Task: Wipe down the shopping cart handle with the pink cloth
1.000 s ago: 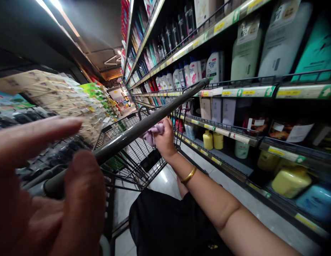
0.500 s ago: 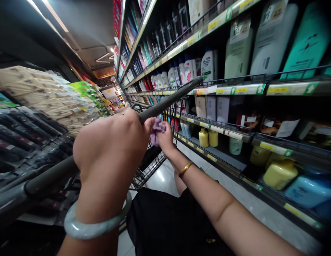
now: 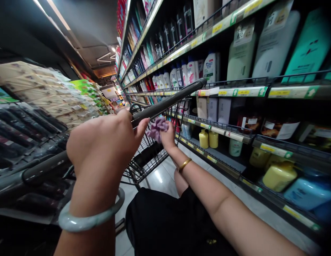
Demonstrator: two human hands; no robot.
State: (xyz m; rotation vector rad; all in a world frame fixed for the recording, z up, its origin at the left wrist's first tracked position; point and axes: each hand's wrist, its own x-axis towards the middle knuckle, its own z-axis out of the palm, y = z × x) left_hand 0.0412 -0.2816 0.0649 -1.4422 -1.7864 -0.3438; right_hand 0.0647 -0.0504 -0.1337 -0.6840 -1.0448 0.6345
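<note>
The dark handle bar [image 3: 171,100] of a shopping cart runs diagonally in front of me. My left hand [image 3: 101,142] is wrapped over it, its thumb stretched out toward the right and its fingers hidden behind the bar. Just below the bar, my right hand [image 3: 168,137] pinches a crumpled purple cloth [image 3: 157,129]. The cloth hangs beside my left thumb, with a small gap between them. Under it shows the cart's wire basket [image 3: 144,160]. A pale bangle [image 3: 90,219] circles my left wrist and a gold one [image 3: 185,165] my right.
Shelves of bottles line the right side, with a shelf edge [image 3: 237,91] close to the cart. Yellow bottles [image 3: 204,138] stand low down. At the left are stacked packs [image 3: 34,89] and dark wrapped goods [image 3: 24,128]. Grey floor tiles [image 3: 157,177] show below.
My left thumb has come away from the purple cloth and now points out openly. The cloth has spread a little in my right hand. My left hand sits slightly farther left in view.
</note>
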